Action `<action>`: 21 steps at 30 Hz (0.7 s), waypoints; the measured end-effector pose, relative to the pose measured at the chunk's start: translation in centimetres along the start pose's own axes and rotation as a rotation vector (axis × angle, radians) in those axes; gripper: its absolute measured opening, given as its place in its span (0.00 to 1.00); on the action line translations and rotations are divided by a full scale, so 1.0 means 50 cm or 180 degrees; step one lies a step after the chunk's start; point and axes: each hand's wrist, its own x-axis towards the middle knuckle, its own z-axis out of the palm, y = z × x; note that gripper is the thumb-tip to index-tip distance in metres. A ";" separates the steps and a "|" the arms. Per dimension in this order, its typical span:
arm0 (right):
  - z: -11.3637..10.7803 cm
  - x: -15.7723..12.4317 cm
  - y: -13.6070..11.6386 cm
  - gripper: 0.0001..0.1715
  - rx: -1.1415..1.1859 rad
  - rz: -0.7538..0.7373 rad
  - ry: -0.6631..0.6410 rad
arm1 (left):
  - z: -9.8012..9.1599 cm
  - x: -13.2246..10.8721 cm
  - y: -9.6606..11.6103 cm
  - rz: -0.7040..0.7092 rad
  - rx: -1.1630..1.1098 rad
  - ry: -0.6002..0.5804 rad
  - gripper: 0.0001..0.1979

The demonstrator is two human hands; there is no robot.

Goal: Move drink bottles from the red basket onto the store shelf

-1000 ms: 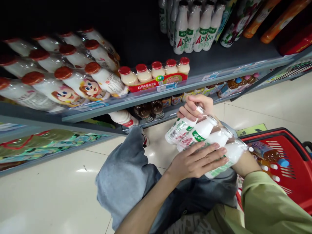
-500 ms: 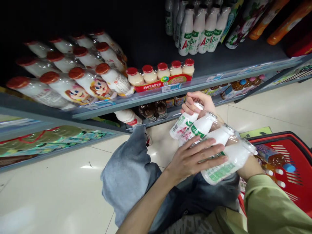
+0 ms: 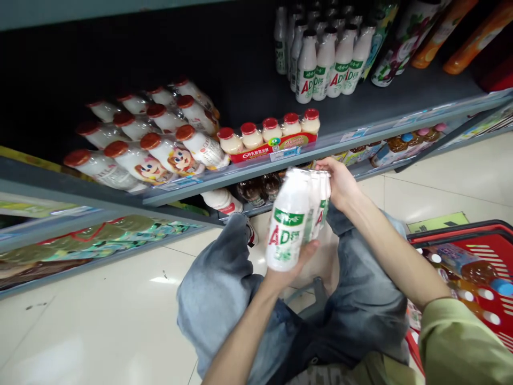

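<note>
A shrink-wrapped pack of white milk drink bottles (image 3: 289, 224) with green and red "AD" labels is held upright above my lap. My left hand (image 3: 290, 270) supports it from below, its thumb along the lower side and most fingers hidden behind the bottles. At the pack's top right, my right hand (image 3: 334, 179) pinches the bottle necks or the wrap around them. Similar bottles (image 3: 308, 69) in film stand on the shelf ahead. Nearer on that shelf edge sits a pack of small red-capped yogurt drinks (image 3: 272, 138).
Wrapped bottles with orange-red caps (image 3: 152, 160) lean at the shelf's left. A red shopping basket (image 3: 491, 230) with several bottled drinks stands on the floor at right. The shelf edge (image 3: 248, 168) runs just beyond my hands. Juice bottles (image 3: 404, 43) fill the back right.
The pack has turned from lying tilted across my right arm to upright, moving left. My left hand has gone from its face to its underside; my right hand now grips the top.
</note>
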 end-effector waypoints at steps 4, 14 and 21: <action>0.004 0.000 0.004 0.07 -0.0053 0.0127 0.0039 | 0.000 0.007 0.007 -0.0197 -0.0683 0.0013 0.27; 0.006 -0.005 0.019 0.07 -0.0570 0.0062 -0.0120 | 0.009 0.027 0.042 -0.0338 -0.1746 0.0681 0.31; 0.010 -0.008 0.023 0.10 -0.0606 -0.0067 -0.0192 | 0.016 0.033 0.040 -0.0334 -0.1921 0.0942 0.31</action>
